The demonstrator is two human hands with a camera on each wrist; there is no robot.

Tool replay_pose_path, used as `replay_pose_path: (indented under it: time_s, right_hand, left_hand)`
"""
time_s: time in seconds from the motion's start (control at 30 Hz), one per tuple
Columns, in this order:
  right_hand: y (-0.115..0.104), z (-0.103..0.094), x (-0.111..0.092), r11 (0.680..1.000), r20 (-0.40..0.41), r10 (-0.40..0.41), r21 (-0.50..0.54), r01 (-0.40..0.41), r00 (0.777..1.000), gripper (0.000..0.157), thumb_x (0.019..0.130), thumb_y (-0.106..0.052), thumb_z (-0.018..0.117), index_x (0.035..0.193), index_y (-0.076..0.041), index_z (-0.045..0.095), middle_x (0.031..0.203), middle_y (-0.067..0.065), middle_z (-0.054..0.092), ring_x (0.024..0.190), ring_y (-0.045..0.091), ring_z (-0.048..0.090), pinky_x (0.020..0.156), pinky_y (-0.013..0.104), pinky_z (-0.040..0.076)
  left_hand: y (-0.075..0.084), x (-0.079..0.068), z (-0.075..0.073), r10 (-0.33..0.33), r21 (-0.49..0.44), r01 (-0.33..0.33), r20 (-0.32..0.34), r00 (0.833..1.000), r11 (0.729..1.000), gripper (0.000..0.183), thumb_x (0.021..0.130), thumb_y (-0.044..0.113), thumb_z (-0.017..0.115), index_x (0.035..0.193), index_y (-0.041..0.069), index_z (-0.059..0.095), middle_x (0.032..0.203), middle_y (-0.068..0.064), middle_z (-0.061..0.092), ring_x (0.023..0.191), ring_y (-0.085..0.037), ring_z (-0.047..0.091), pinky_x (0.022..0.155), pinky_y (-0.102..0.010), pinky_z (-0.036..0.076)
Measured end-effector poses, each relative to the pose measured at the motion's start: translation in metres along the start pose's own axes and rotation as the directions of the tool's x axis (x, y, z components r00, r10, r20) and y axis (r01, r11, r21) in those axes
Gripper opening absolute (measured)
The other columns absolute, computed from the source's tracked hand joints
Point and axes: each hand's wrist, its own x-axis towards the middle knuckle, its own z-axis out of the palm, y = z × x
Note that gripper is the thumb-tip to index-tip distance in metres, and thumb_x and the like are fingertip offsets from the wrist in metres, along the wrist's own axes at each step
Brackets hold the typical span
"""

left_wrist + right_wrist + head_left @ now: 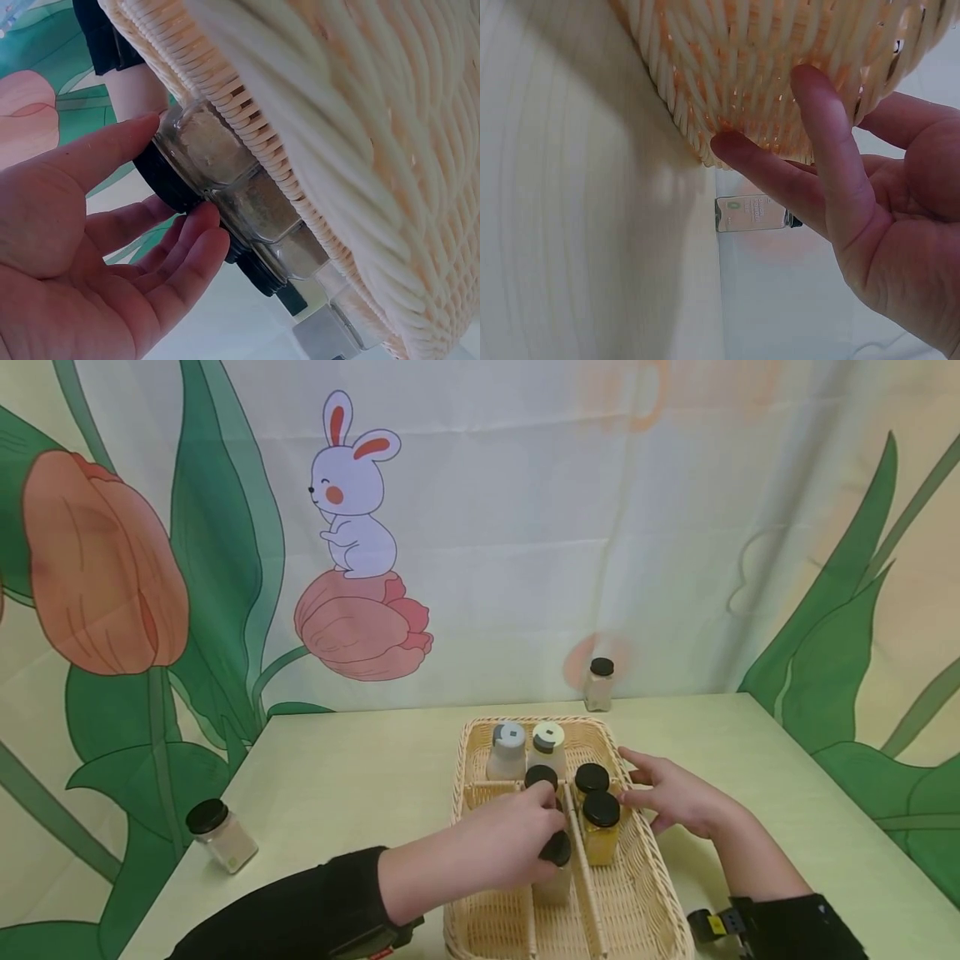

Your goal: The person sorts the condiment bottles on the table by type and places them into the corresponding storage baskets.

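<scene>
My left hand [510, 839] reaches into the middle row of a divided wicker basket [664, 877]. In the left wrist view its thumb and fingers pinch the black lid [161, 176] of a clear square glass jar [214, 142] with pale contents. More black-lidded jars [266, 199] stand close beside it in that row, partly hidden by the hand in the head view. My right hand [675, 793] is at the basket's right side; in the right wrist view its extended fingers [832, 142] touch the outer wicker wall. Two yellow-filled jars [602, 843] stand in the right row.
Two bottles with pale caps [508, 752] fill the basket's far compartment. One black-lidded jar [225, 839] stands at the table's left edge, another [599, 687] at the back edge before a printed cloth backdrop [510, 568]. The pale table [352, 777] surrounds the basket.
</scene>
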Motion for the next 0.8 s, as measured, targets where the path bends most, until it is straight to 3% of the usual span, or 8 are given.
replay_pose_path:
  time_s: [0.2, 0.57, 0.8]
  right_hand:
    - [0.0004, 0.0002, -0.0001, 1.000, -0.002, -0.003, 0.017, 0.003, 1.000, 0.084, 0.090, -0.014, 0.066, 0.154, -0.011, 0.011, 0.140, 0.036, 0.031, 0.101, 0.030, 0.059, 0.062, 0.048, 0.058]
    - [0.0002, 0.0003, -0.0001, 1.000, 0.002, -0.009, 0.029, 0.009, 1.000, 0.083, 0.091, -0.013, 0.065, 0.154, -0.011, 0.010, 0.141, 0.036, 0.030, 0.101, 0.031, 0.059, 0.062, 0.049, 0.058]
    - [-0.0001, 0.0003, -0.0005, 0.999, 0.005, -0.010, 0.031, 0.009, 1.000, 0.083, 0.091, -0.012, 0.065, 0.154, -0.011, 0.010, 0.140, 0.036, 0.031, 0.101, 0.031, 0.060, 0.062, 0.049, 0.058]
  left_hand:
    - [-0.0016, -0.0012, 0.0029, 0.035, 0.013, -0.034, -0.042, 0.999, 0.999, 0.035, 0.079, 0.042, 0.076, 0.105, 0.019, 0.070, 0.101, 0.002, 0.050, 0.072, -0.003, 0.051, 0.062, -0.011, 0.049]
    - [-0.0019, -0.0021, 0.0022, 0.044, 0.020, -0.043, -0.051, 0.998, 0.999, 0.039, 0.081, 0.046, 0.073, 0.110, 0.021, 0.069, 0.101, 0.002, 0.050, 0.072, -0.003, 0.049, 0.059, -0.011, 0.048]
    - [-0.0045, -0.0049, -0.0019, 0.003, -0.078, -0.008, -0.056, 0.998, 0.997, 0.048, 0.082, 0.051, 0.071, 0.117, 0.019, 0.063, 0.102, 0.002, 0.049, 0.073, -0.003, 0.049, 0.058, -0.012, 0.046]
